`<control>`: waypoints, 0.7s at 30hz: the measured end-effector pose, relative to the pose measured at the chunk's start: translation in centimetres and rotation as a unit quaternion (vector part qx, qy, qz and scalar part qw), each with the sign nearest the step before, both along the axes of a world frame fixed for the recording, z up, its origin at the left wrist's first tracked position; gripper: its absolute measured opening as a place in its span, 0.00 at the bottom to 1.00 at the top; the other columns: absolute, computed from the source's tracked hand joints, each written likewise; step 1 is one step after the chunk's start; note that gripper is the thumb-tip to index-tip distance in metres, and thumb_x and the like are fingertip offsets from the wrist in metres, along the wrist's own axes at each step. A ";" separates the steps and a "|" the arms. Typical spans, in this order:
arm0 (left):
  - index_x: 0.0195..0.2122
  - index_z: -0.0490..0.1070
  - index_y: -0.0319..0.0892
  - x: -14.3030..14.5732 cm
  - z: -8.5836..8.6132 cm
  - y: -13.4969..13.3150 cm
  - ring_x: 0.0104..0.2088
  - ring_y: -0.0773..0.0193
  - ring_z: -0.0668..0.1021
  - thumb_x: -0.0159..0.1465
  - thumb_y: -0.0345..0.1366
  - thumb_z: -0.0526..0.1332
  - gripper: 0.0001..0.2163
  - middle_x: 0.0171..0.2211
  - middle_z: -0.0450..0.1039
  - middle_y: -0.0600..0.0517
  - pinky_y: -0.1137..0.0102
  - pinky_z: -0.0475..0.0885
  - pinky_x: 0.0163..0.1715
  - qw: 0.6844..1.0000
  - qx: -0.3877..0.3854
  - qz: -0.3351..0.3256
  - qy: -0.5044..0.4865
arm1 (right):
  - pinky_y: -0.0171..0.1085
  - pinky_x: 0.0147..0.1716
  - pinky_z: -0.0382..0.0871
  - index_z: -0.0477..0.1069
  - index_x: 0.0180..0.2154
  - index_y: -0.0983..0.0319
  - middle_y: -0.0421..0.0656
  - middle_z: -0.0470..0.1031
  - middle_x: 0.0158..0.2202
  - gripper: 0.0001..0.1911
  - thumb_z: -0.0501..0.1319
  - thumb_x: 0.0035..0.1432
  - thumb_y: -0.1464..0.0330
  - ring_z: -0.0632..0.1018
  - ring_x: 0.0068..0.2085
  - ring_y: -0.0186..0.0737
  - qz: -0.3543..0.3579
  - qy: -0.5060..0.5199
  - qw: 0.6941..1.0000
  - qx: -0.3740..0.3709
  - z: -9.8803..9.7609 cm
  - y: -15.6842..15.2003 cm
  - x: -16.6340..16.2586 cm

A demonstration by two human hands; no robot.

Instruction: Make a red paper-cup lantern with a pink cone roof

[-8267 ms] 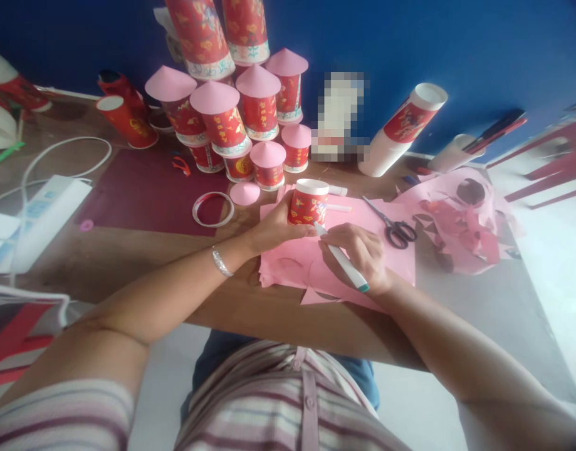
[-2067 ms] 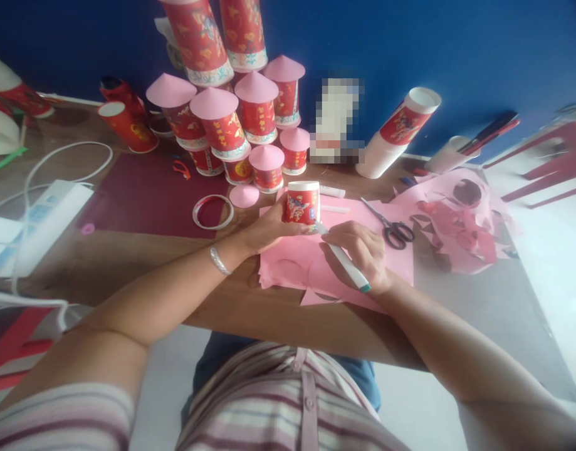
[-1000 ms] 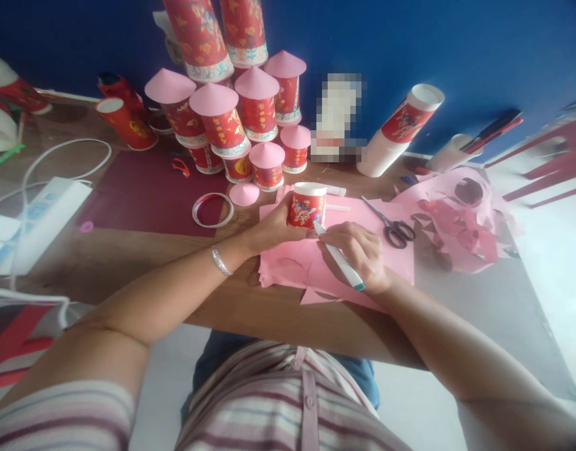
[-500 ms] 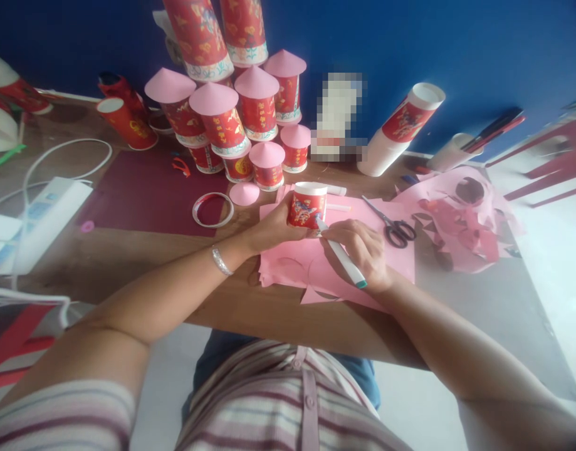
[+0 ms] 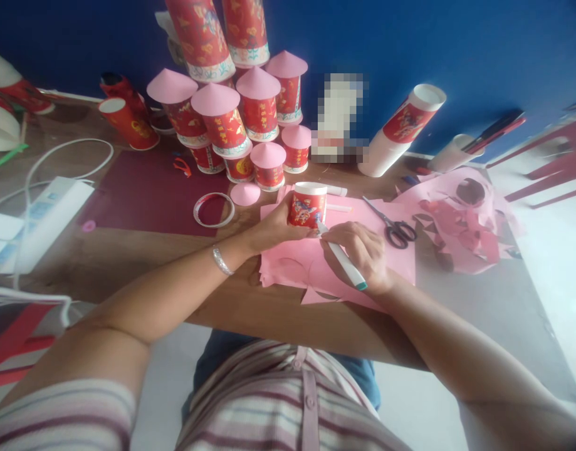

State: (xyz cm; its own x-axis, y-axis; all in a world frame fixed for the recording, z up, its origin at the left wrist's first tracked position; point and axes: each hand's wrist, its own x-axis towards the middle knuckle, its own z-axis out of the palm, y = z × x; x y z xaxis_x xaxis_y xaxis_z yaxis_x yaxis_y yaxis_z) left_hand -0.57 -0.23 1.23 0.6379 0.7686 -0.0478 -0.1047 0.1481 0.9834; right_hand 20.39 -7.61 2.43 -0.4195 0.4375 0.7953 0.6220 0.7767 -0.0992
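Observation:
A red paper cup (image 5: pixel 306 209) with a white rim and a printed picture is held upright in my left hand (image 5: pixel 272 227), whose fingers wrap round its left side. In my right hand (image 5: pixel 363 250) is a white marker (image 5: pixel 346 265) with a green end, gripped like a pen. Its tip is at the lower right of the cup; whether it touches cannot be made out. Beneath both hands lie sheets of pink paper (image 5: pixel 288 266) with curved outlines. Black-handled scissors (image 5: pixel 397 229) rest on the paper's right side.
Stacked red cups with pink cone tops (image 5: pixel 220 128) stand behind my left hand, beside a loose pink cone (image 5: pixel 245 193) and a white ring (image 5: pixel 213 210). Pink paper scraps (image 5: pixel 476 232) are heaped at right. A white power strip (image 5: pixel 43 219) and cables are at left.
Both hands stay almost in place, still on the cup and marker. The whole view has shifted very slightly; nothing has been picked up or let go.

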 end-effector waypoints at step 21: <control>0.58 0.64 0.44 0.0 0.0 0.1 0.55 0.49 0.80 0.53 0.41 0.80 0.36 0.52 0.76 0.45 0.55 0.78 0.55 1.000 -0.001 0.015 0.021 | 0.39 0.30 0.78 0.71 0.50 0.59 0.42 0.81 0.36 0.13 0.62 0.67 0.78 0.82 0.33 0.39 0.013 0.010 1.000 -0.006 0.2 -0.2 -0.3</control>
